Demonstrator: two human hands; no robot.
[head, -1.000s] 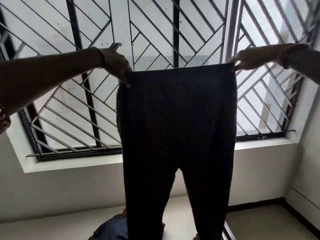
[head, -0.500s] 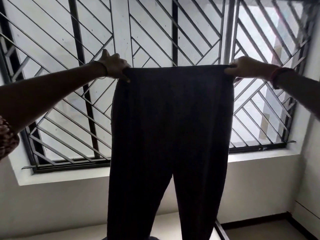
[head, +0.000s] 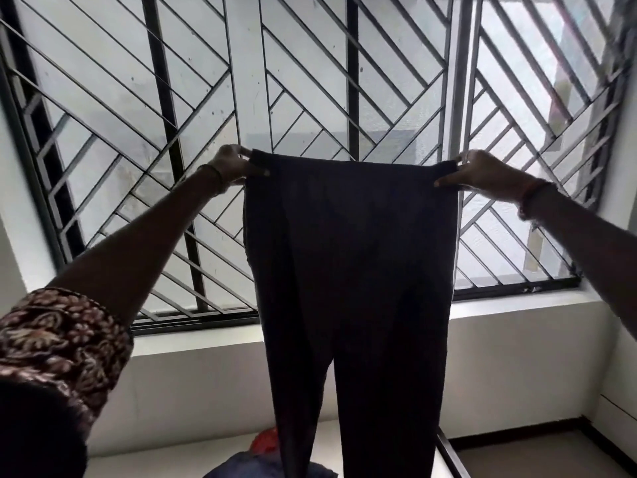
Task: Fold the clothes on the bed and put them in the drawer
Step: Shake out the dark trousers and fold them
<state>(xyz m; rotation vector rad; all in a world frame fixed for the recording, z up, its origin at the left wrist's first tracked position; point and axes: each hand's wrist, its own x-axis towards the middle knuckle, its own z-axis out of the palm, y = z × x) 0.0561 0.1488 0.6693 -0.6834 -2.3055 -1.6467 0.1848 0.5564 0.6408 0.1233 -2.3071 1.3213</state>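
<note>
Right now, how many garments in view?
3: dark trousers held up at centre; blue garment at the bottom edge; red garment just above it. Others may be hidden behind the trousers.

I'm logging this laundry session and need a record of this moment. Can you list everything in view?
dark trousers: one, black or very dark, held up by the waistband in front of the window, legs hanging down.
blue garment: one, blue, bottom edge, partly hidden by the trousers.
red garment: one, red-orange, just above the blue garment.
bed: one, whitish, along the bottom.
window grille: one, dark metal, diagonal bars, across the upper half.
window sill: one, white, under the grille.
floor: grey-brown, lower right corner.
left hand: pinches the waistband's left corner.
patterned sleeve: one, brown, on the left arm.
right hand: pinches the right corner.
bracelet: one, red, on the right wrist.
</note>
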